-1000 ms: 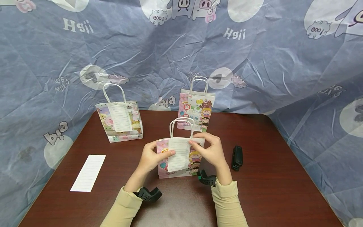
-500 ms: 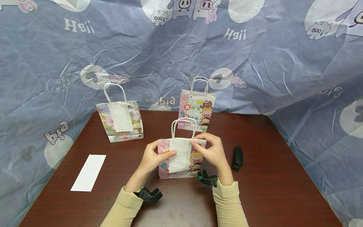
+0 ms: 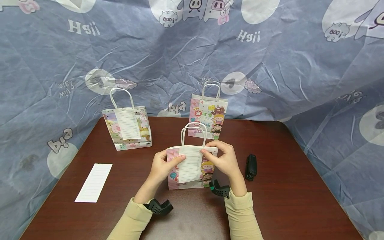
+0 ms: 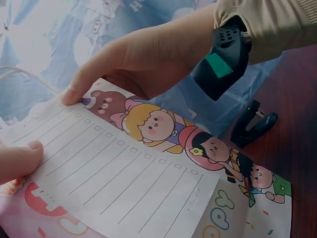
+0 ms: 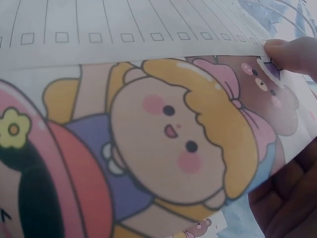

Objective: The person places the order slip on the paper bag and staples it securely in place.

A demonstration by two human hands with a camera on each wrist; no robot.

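A pink and white paper gift bag (image 3: pixel 207 166) with cartoon figures and two white handles stands between the hands. Over its front lies a white lined checklist slip (image 3: pixel 189 168), its top at the bag's upper edge. The left hand (image 3: pixel 162 166) grips the bag's left side, its thumb (image 4: pixel 22 159) pressing on the slip. At the upper right, the right hand (image 3: pixel 222 156) pinches the bag and the slip's corner, with the thumb (image 5: pixel 292 54) in front and the other fingers behind. In the left wrist view the slip shows ruled lines with small boxes.
A black stapler (image 3: pixel 251 167) lies on the dark wood table (image 3: pixel 288 186) to the right. Another lined slip (image 3: pixel 93 182) lies at the left. Two more gift bags stand at the back: an animal-print bag (image 3: pixel 144 128) with a slip on its front, and a pink one (image 3: pixel 207 111).
The left thumb has slid up a little on the slip. The bag's handles have shifted slightly. The right hand keeps its pinch.
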